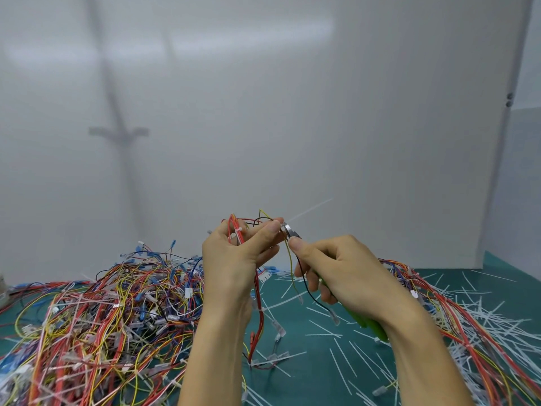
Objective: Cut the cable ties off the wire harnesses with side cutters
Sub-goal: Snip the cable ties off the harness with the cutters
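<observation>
Left hand (234,256) pinching a red-wired harness (238,230), right hand (345,271) gripping green-handled steel cutters (290,232) at a thin white tie (310,209), tangled wires (102,312) heaped on teal mat (316,373), cut strips (483,315) scattered.

The table (310,385) has a dark green top. On its left side lies a big, messy pile of wires (102,317). They are red, yellow, blue and white, all tangled up, with small white ties around many of them. On the right side lies a smaller bunch of wires (468,326), mostly red. Thin white cut cable ties (322,313) lie scattered over the middle and right of the green top.
</observation>
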